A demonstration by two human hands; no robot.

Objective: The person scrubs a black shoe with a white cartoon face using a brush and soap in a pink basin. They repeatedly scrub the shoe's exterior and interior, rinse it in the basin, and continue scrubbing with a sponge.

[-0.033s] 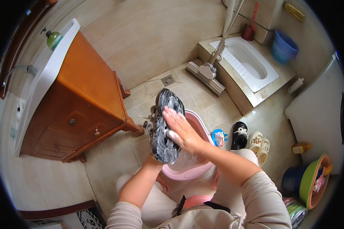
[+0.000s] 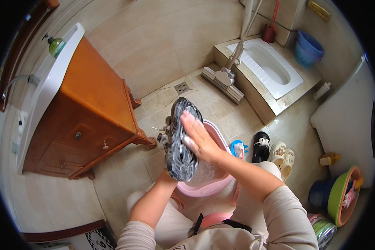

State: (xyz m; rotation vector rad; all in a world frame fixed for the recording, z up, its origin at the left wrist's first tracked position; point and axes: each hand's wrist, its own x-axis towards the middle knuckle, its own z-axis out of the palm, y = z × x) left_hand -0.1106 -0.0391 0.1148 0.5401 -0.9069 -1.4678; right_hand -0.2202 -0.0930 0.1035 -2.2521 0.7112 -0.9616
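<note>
- Tiled floor [image 2: 125, 187], one pink tub [image 2: 202, 193].
- Above tub: right hand [image 2: 201, 141] lies flat on one soapy shoe [image 2: 176, 148].
- Left hand [image 2: 169, 175]: fingers hidden, can't tell.
- Right of tub: three clogs [image 2: 261, 152].

The beige tiled floor [image 2: 127, 177] is being occupied by a pink basin [image 2: 198, 191], and just to the right of it a small blue item [image 2: 238, 149] is being supported (its contents are too small to be made out). Next along, a black clog [image 2: 261, 153] and two cream clogs [image 2: 278, 152] are being carried side by side. Farther back, a mop head [image 2: 223, 84] is being borne near a square drain [image 2: 181, 87]; at the left, a wooden cabinet [image 2: 98, 87] is being held up on its legs.
</note>
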